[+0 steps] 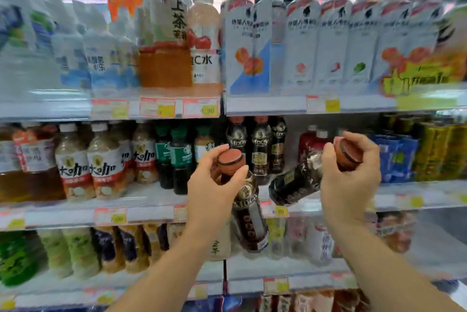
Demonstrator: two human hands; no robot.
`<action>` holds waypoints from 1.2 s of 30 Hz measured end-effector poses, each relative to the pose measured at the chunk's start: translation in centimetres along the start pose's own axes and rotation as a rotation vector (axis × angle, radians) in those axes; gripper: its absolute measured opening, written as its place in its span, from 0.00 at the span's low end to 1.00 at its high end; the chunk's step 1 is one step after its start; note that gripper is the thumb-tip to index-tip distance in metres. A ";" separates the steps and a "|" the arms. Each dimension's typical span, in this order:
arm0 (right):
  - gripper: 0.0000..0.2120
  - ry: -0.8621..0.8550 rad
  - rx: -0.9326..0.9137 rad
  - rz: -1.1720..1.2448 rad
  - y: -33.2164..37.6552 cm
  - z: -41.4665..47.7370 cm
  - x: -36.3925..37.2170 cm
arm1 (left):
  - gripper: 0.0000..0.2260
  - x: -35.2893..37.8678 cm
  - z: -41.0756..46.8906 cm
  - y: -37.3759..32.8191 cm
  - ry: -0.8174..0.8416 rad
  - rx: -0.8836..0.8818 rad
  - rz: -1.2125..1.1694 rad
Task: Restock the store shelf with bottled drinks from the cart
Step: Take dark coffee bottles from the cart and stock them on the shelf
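My left hand (pixel 213 185) grips the neck of a dark coffee bottle (pixel 249 213) with a red-brown cap; the bottle hangs nearly upright in front of the middle shelf's edge (pixel 151 213). My right hand (pixel 350 175) holds a second, identical dark coffee bottle (pixel 294 181) by its capped end, tilted almost flat with its base pointing left over the shelf edge. Behind both stand three matching dark coffee bottles (pixel 259 146) at the back of the middle shelf, with bare shelf floor in front of them. The cart is out of view.
Milk-coffee bottles (pixel 106 162) and green-capped dark bottles (pixel 174 157) stand left of the gap; red bottles (pixel 312 141) and blue and yellow packs (pixel 414 152) to its right. White bottles (pixel 303 41) fill the top shelf. More drinks crowd the lower shelf (pixel 290 273).
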State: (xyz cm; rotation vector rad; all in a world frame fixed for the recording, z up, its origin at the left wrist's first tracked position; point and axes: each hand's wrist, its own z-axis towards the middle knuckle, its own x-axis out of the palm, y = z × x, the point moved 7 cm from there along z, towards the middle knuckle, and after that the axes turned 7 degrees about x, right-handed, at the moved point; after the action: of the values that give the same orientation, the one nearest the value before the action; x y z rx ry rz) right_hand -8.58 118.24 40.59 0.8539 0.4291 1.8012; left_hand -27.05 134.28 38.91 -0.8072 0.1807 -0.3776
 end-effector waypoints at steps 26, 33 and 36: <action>0.40 0.522 0.385 -0.316 -15.4 4.4 9.8 | 0.17 1.2 3.0 4.6 -0.004 -0.052 0.098; 0.32 0.677 0.507 -0.243 -17.8 5.3 10.8 | 0.19 2.2 3.2 5.1 0.040 -0.055 0.082; 0.40 0.685 0.496 -0.379 -19.4 3.2 9.9 | 0.19 2.2 3.4 5.3 0.063 -0.057 0.074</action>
State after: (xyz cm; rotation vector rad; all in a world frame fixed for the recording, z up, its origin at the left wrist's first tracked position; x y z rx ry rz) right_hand 4.56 134.44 33.74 0.4014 1.4231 1.6049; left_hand -22.66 139.00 37.27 -0.8431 0.2805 -0.3297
